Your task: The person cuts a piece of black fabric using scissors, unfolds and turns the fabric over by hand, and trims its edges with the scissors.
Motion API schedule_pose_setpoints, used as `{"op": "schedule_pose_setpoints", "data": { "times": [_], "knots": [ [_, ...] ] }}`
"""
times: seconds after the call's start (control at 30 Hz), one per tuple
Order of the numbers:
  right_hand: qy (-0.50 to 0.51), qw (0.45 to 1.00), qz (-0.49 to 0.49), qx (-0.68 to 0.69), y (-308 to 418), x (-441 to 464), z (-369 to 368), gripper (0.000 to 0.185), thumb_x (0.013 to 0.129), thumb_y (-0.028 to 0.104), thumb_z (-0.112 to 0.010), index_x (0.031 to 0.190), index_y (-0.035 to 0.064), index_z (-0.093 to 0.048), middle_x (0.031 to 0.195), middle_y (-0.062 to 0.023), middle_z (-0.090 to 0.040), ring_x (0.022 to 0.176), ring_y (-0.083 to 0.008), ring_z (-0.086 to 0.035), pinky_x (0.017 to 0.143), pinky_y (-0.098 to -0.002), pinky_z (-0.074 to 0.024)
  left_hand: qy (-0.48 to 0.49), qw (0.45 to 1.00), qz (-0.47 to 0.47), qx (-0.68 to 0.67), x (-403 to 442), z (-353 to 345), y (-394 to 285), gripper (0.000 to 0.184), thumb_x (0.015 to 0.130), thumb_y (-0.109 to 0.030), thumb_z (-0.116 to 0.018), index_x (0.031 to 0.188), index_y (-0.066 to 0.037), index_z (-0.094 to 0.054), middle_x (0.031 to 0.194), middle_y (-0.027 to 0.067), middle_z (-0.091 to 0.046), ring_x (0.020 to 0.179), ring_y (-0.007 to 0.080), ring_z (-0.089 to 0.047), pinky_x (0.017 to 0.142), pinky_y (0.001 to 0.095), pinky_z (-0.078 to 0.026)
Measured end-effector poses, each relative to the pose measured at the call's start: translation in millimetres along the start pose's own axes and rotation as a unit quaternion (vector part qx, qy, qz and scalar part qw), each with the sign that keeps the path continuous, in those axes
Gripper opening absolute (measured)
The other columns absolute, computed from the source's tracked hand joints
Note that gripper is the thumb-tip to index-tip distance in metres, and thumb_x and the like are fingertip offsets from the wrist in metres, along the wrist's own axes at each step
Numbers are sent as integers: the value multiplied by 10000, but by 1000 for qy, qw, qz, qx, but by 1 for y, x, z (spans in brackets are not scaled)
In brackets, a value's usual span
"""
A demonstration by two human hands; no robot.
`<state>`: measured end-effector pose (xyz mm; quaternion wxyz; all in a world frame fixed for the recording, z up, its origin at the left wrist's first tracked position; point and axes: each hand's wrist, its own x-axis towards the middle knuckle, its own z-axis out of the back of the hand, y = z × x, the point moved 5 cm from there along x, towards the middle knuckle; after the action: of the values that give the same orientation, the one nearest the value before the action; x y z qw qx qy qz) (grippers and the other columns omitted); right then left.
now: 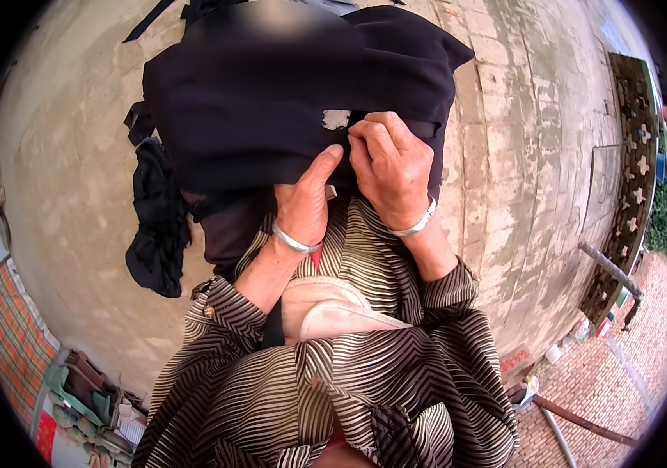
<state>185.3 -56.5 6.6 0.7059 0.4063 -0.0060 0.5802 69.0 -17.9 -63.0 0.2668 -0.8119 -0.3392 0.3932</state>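
Dark cloth (232, 117) is spread over my lap, with a small ragged pale patch (336, 119) near its middle. My left hand (305, 199) holds the near edge of the cloth, thumb on top and the other fingers hidden beneath it. Just right of the pale patch, my right hand (392, 156) is closed in a pinch against the cloth; whatever lies between its fingertips is too small to make out. Each wrist wears a silver bracelet.
Crumpled black fabric (154, 218) lies on the floor at the left. A checked cloth (14, 327) and piled items (88, 398) are at the lower left. On the right stand a patterned low wall (631, 179) and a metal pipe (610, 269).
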Motion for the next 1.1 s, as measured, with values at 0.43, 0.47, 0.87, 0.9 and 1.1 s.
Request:
{"op": "schedule_pose_setpoints", "data": {
  "times": [0.43,0.47,0.87,0.9,1.1],
  "knots": [
    [-103,976,-85,-172,-25,2,44,132,766,-26,-612,844,44,-531,700,-99,-544,549,-274,-574,489,-364,-452,-44,998,40,-20,-1,-2,0,270,843,45,-634,1100,-36,-623,1061,42,-644,1005,154,-612,898,321,-511],
    [-123,968,-99,-196,-29,2,58,129,773,-36,-600,856,41,-537,684,-107,-547,546,-267,-575,493,-356,-452,-57,996,58,-36,-3,-4,0,266,844,42,-631,1098,-36,-623,1061,45,-644,997,163,-618,901,333,-519],
    [-97,971,-215,-51,-51,-25,113,119,804,-102,-549,857,-7,-598,766,-103,-600,684,-186,-602,641,-285,-476,41,978,172,-110,-2,-9,18,188,872,-51,-638,1039,32,-664,1082,105,-678,1019,197,-638,950,339,-486],
    [-70,975,-212,-23,-39,-21,99,108,809,-94,-573,866,-8,-605,761,-105,-596,678,-190,-604,633,-289,-477,43,978,173,-109,-2,-12,18,188,872,-51,-638,1039,32,-664,1082,105,-678,1019,197,-638,950,339,-486],
    [22,987,-151,49,-11,-16,49,135,752,-69,-646,869,-9,-620,800,-125,-614,709,-277,-621,621,-326,-491,-1,985,170,-40,-3,-8,24,176,891,-45,-629,1053,12,-667,1075,94,-678,999,180,-639,932,320,-485]
  ]
}}
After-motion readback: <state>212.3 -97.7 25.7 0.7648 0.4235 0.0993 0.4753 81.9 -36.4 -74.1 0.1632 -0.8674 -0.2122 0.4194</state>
